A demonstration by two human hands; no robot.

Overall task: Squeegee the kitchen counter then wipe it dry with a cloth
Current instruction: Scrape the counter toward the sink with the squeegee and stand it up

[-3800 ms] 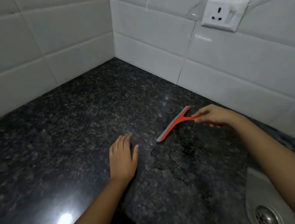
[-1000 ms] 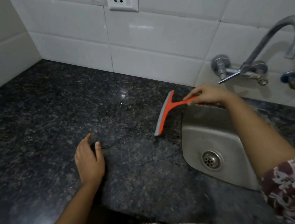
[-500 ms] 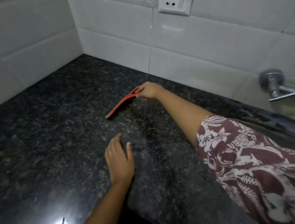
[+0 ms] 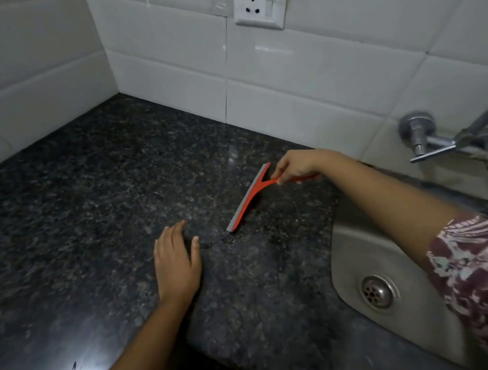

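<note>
A dark speckled counter (image 4: pixel 79 227) fills the view, a steel sink (image 4: pixel 359 251) set at its right. The left hand (image 4: pixel 177 263) lies flat and open on the stone. The right hand (image 4: pixel 299 166) grips the handle of the red squeegee (image 4: pixel 249 197), whose blade rests on the counter between the hands.

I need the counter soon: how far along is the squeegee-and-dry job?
Done: nothing clearly finished. In hand: the right hand holds the orange squeegee blade-down on the granite counter, with water pooled at its near end, left of the sink; the left hand rests flat. Left: wiping dry; no cloth is visible.
</note>
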